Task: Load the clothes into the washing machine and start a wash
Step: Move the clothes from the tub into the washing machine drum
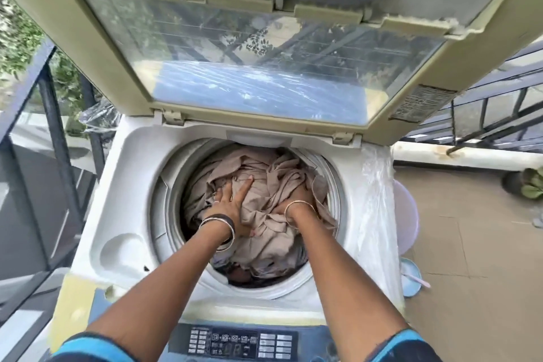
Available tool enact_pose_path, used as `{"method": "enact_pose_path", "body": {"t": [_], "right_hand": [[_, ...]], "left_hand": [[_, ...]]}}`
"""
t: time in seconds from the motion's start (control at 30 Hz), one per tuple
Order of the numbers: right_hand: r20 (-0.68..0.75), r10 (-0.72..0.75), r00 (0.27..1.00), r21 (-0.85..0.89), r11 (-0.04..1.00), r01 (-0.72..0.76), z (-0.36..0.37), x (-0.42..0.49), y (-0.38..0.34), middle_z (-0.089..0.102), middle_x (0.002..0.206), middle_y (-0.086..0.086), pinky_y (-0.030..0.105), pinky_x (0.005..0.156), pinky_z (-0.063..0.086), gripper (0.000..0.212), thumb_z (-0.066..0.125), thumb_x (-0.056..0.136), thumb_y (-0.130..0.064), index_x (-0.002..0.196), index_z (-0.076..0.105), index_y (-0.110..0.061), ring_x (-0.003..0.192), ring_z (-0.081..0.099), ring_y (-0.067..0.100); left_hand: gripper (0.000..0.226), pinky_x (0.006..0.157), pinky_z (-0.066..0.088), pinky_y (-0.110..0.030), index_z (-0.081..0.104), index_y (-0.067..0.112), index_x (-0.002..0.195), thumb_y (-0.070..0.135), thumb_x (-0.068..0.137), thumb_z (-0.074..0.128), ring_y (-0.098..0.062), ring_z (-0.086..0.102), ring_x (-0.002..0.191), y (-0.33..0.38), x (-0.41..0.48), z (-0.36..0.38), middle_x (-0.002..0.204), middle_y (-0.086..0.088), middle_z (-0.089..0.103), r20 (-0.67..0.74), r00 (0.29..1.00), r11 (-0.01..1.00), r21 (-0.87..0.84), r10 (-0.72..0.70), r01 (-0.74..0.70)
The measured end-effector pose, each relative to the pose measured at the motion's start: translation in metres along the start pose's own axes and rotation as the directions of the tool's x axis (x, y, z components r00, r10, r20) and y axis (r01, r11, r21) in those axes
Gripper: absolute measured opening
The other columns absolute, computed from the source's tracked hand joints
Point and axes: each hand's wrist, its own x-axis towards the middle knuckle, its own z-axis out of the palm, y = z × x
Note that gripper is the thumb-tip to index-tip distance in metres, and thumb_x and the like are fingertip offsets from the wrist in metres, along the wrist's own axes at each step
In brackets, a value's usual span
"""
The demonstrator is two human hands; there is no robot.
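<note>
— From the head view, how far has the load been taken?

— The crumpled beige cloth clothes (264, 232) are seen heaped inside the white plastic top-loading washing machine (117, 185), so loading is judged nearly done. The yellowed glass-paned lid (264, 67) is raised and the dark button control panel (235, 344) is untouched; closing and starting remain.

— And the hands?

— The left hand (232, 201) is pressed flat on the heap, fingers spread. The right hand (299, 195) is sunk beside it; its fingers are hidden by folds, so its grip cannot be told.
</note>
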Motion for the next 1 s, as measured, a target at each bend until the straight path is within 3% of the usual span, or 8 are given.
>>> {"method": "enact_pose_path", "body": {"t": [0.1,0.2,0.27,0.4,0.5,0.73,0.9,1.0], "right_hand": [[-0.21,-0.003,0.978,-0.172,0.984,-0.034,-0.008,-0.032,-0.017,0.061,0.127,0.016,0.037,0.093,0.052,0.076,0.083,0.064,-0.047,0.126,0.058,-0.009,0.116,0.06,0.033],[-0.4,-0.161,0.902,-0.207,0.975,0.082,-0.021,-0.056,-0.019,0.069,0.107,0.015,0.036,0.085,0.053,0.04,0.07,0.078,-0.041,0.104,0.068,-0.011,0.102,0.065,0.034],[-0.529,-0.308,0.79,-0.272,0.944,0.186,-0.025,-0.053,-0.019,0.066,0.113,0.014,0.04,0.092,0.05,0.037,0.064,0.083,-0.035,0.114,0.063,-0.016,0.106,0.061,0.034],[-0.193,-0.168,0.967,-0.278,0.954,0.11,-0.012,-0.035,-0.015,0.008,0.16,0.011,0.057,0.114,0.025,0.081,0.06,0.087,-0.023,0.151,0.013,-0.035,0.145,0.017,0.039],[0.043,0.014,0.999,-0.216,0.976,-0.004,0.007,-0.03,-0.008,0.001,0.16,0.017,0.052,0.114,0.025,0.095,0.06,0.087,-0.018,0.152,-0.009,-0.032,0.144,0.022,0.041],[-0.06,0.103,0.993,-0.292,0.949,-0.116,0.063,-0.043,0.0,0.029,0.149,0.017,0.053,0.1,0.041,0.066,0.032,0.097,-0.03,0.154,-0.001,-0.03,0.132,0.042,0.037],[0.145,0.217,0.965,-0.463,0.877,-0.128,0.057,-0.034,0.01,0.022,0.159,0.014,0.048,0.116,0.025,0.068,0.034,0.098,-0.04,0.154,0.0,-0.023,0.144,0.027,0.031],[0.299,0.318,0.899,-0.595,0.799,-0.085,0.044,-0.023,0.013,0.025,0.158,0.013,0.038,0.118,0.026,0.067,0.045,0.094,-0.042,0.151,0.024,-0.014,0.142,0.031,0.028]], "left_hand": [[0.134,0.121,0.021,-0.047,-0.031,0.047,0.142,0.045,0.069,0.081,-0.035,0.001,0.151,-0.005,0.001,-0.002,0.161,-0.014,-0.019,0.023,0.999,0.999,-0.032,-0.032,0.032],[0.136,0.118,0.025,-0.051,-0.03,0.05,0.141,0.041,0.067,0.084,-0.036,0.006,0.15,-0.008,0.0,-0.004,0.161,-0.012,-0.018,0.049,0.998,0.998,-0.042,-0.047,0.049],[0.136,0.116,0.029,-0.052,-0.027,0.052,0.141,0.042,0.065,0.085,-0.038,0.012,0.149,-0.009,-0.003,-0.004,0.162,-0.013,-0.016,0.045,0.998,0.998,-0.041,-0.047,0.049],[0.13,0.107,0.042,-0.051,-0.02,0.053,0.144,0.036,0.068,0.083,-0.039,0.033,0.142,-0.013,-0.009,0.001,0.163,-0.013,-0.006,0.029,0.998,0.998,-0.013,-0.056,0.057],[0.115,0.098,0.049,-0.046,-0.002,0.05,0.146,0.027,0.07,0.08,-0.035,0.05,0.128,-0.016,-0.015,0.008,0.156,-0.008,0.013,-0.006,0.997,0.995,0.068,-0.077,0.077],[0.071,0.11,0.039,-0.048,0.029,0.021,0.148,0.032,0.087,0.063,-0.034,0.041,0.138,-0.013,-0.025,0.026,0.153,-0.014,0.035,0.123,0.984,0.98,0.17,-0.128,0.106],[0.074,0.113,0.036,-0.046,0.037,0.012,0.146,0.033,0.083,0.069,-0.035,0.042,0.137,-0.007,-0.023,0.034,0.152,-0.017,0.038,0.266,0.949,0.985,0.073,-0.169,0.155],[0.071,0.112,0.034,-0.043,0.032,0.016,0.149,0.042,0.09,0.06,-0.033,0.04,0.138,-0.008,-0.023,0.031,0.154,-0.009,0.035,0.31,0.937,0.982,-0.039,-0.162,0.182]]}}
